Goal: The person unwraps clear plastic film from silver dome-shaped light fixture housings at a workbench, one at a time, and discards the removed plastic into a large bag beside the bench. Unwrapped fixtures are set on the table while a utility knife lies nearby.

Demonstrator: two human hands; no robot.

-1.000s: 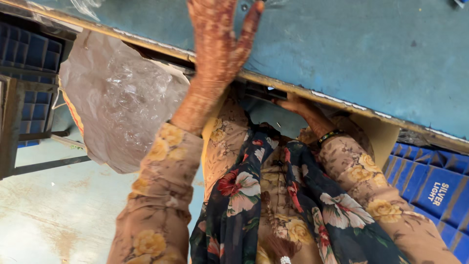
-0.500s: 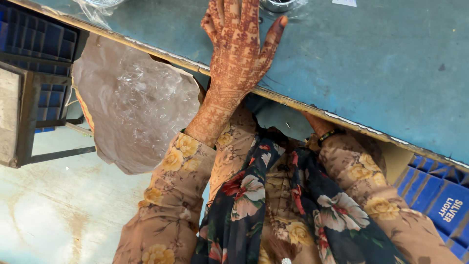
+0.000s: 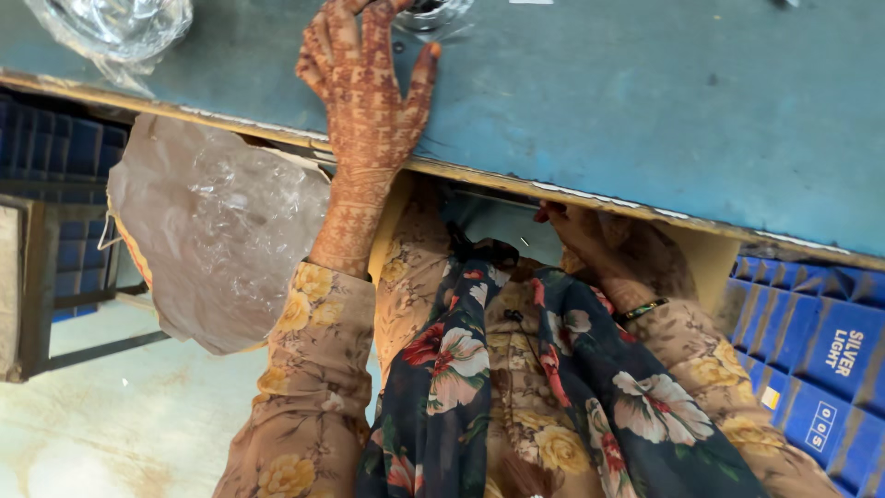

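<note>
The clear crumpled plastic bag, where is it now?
In the head view, the clear crumpled plastic bag lies at the top left on the blue-green table, near its front edge and to the left of the left hand.

Bare blue tabletop [image 3: 645,111] lies open rightward; crumpled plastic [image 3: 111,28] crowds its left corner.

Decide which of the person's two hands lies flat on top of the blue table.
The left hand: it rests palm-down on the table, fingers spread. The right hand is below the table's edge.
</note>
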